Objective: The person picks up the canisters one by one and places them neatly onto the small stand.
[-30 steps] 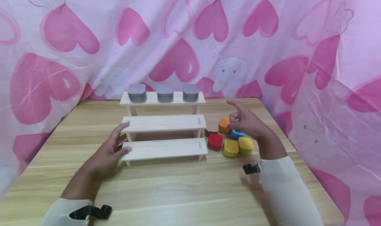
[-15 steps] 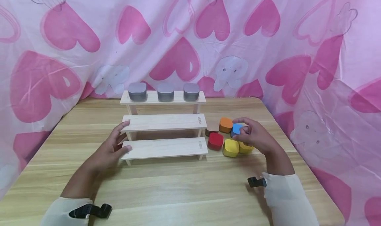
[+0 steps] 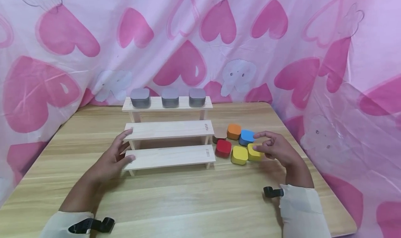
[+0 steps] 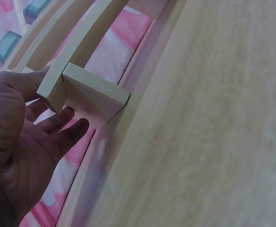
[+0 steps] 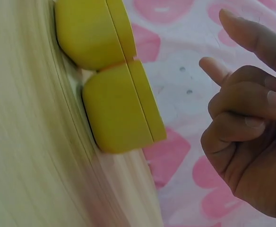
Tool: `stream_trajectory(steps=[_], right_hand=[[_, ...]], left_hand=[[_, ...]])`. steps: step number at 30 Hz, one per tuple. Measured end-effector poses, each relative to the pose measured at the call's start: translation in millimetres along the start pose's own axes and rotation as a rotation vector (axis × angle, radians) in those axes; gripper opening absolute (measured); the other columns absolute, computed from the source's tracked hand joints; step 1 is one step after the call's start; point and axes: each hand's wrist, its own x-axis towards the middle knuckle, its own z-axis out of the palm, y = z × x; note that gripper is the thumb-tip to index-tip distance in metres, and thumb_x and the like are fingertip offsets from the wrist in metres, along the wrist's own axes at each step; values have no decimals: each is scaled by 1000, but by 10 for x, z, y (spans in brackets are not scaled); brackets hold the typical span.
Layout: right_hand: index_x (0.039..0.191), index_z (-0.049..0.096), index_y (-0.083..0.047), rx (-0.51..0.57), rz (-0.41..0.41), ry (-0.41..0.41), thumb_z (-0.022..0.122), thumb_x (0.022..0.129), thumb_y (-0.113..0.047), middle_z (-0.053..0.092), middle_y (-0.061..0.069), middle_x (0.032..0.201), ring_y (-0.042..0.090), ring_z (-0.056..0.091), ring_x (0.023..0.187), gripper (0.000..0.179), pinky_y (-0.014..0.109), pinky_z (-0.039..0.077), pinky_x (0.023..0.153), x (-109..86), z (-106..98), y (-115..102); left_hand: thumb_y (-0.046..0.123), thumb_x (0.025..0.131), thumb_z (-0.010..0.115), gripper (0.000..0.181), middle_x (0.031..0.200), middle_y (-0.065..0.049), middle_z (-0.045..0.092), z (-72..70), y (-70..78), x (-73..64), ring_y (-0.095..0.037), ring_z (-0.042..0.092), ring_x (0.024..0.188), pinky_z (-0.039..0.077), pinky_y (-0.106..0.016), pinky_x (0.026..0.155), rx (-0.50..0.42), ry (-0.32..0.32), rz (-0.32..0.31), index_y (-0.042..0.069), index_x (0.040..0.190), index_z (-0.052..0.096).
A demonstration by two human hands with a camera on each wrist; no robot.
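Shifted rightward, right grip (image 3: 277,149), thumb and forefinger apart, hovers by a rounded yellow block (image 3: 255,156); left grip (image 3: 109,161) clasps the stand (image 3: 169,158).

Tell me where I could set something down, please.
Bare: the table before the lower shelf, between the sleeves; also that shelf and the middle shelf, right of the left hand. Crowded: the top shelf, with three grey boxes, and right of the shelves, with six coloured boxes.

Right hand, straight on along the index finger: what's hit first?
Most likely the blue rounded box: in the head view, the right hand points its index finger at that box's right edge. Height is unclear, so the finger might pass above it.
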Motion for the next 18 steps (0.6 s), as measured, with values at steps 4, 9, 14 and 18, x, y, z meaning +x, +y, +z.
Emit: stream_trajectory(steps=[4,9,14,18], right_hand=[[145,59,3,2,6,12,83,97,-16,38,-5,59,10,34,50,57,30,31,46,-12,-37,45],[143,58,2,-51,35,14,83,97,-20,39,-5,60,10,33,50,57,26,32,47,-3,-59,77],[148,55,-5,-137,120,15,85,93,-25,38,-6,61,12,34,51,66,27,35,48,19,-79,141],[152,53,-10,-146,163,-15,86,92,-29,40,-5,62,13,34,52,71,27,35,49,33,-102,204]], left_hand=[[10,107,69,96,183,-24,9,-8,0,-10,-62,25,161,38,-2,105,7,-1,6,36,176,7],[10,108,69,96,183,-23,8,-12,3,-12,-61,24,162,37,-1,105,2,-1,-3,37,176,7],[9,107,70,97,183,-21,11,-16,27,-16,-59,26,162,39,-3,106,2,4,-18,39,175,8],[8,107,70,96,183,-23,12,0,10,-10,-60,26,161,39,-2,105,-6,7,-5,37,176,9]])
